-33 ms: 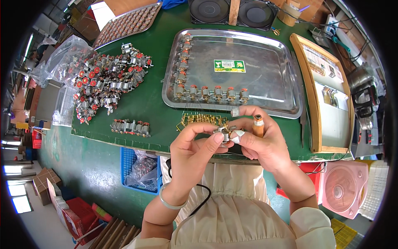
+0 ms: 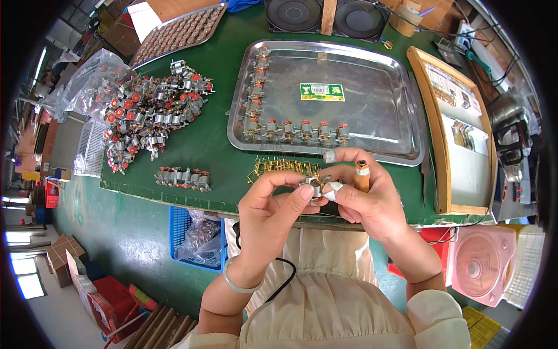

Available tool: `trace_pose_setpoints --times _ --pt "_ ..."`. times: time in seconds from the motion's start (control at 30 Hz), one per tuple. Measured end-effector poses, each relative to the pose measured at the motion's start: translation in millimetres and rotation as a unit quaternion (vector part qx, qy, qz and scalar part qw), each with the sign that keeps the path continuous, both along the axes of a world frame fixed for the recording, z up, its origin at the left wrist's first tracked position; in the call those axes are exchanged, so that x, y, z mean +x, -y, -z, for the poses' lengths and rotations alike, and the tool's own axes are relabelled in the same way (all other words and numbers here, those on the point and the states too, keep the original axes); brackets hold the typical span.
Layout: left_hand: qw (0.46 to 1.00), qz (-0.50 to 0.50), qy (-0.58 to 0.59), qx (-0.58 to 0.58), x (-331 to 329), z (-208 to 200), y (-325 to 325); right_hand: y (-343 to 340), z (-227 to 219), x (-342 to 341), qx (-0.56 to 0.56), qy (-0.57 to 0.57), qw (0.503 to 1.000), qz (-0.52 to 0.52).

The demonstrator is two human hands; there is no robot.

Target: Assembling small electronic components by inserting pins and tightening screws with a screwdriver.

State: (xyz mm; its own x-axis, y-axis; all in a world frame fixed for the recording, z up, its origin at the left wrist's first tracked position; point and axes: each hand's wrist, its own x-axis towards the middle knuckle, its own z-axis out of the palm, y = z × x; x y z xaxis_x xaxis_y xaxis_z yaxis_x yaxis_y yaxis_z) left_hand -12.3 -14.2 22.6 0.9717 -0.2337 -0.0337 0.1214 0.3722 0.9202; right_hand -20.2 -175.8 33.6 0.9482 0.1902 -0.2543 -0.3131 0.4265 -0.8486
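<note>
motor (image 2: 315, 187), small and silver, sits at the near edge of the green table (image 2: 224, 157), clamped between the thumb and fingertips of the left hand (image 2: 273, 203). the right hand (image 2: 375, 200) meets it from the other side, its taped thumb against the motor or just beside it; whether it pinches some tiny part there i cannot tell. that same hand is closed around a brown handle (image 2: 362, 177), which stands up between its fingers.

just beyond the fingertips lies a cluster of brass pieces (image 2: 285, 167), partly hidden by the hands and taking up the space before the metal tray (image 2: 360, 139). the tray carries motors along its left side and part of its near side, with a green and white label in the middle.

on the left, a loose heap of motors (image 2: 154, 110) crowds the table against a clear plastic bag (image 2: 96, 81), and a short row of motors (image 2: 183, 178) lies nearer the edge. a wood-framed case (image 2: 443, 180) hems in the right side. two black round-faced units (image 2: 293, 14) stand at the back, beside a tape roll (image 2: 405, 18). below the edge is a blue basket (image 2: 174, 232) of bagged things.
</note>
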Motion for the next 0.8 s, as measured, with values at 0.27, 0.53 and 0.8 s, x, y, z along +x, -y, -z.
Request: trace_pose_setpoints --times 0.27,0.53,0.8 --pt "1.000 0.022 -0.013 -0.012 1 -1 -2 5 5 0 -0.044 0.021 0.999 -0.002" --pt "0.999 0.032 0.006 -0.012 4 5 -9 9 -3 -6 -0.303 0.205 0.930 0.040" --pt "0.996 -0.020 -0.041 -0.071 3 9 -28 8 -1 -16 -0.136 0.155 0.975 0.082"
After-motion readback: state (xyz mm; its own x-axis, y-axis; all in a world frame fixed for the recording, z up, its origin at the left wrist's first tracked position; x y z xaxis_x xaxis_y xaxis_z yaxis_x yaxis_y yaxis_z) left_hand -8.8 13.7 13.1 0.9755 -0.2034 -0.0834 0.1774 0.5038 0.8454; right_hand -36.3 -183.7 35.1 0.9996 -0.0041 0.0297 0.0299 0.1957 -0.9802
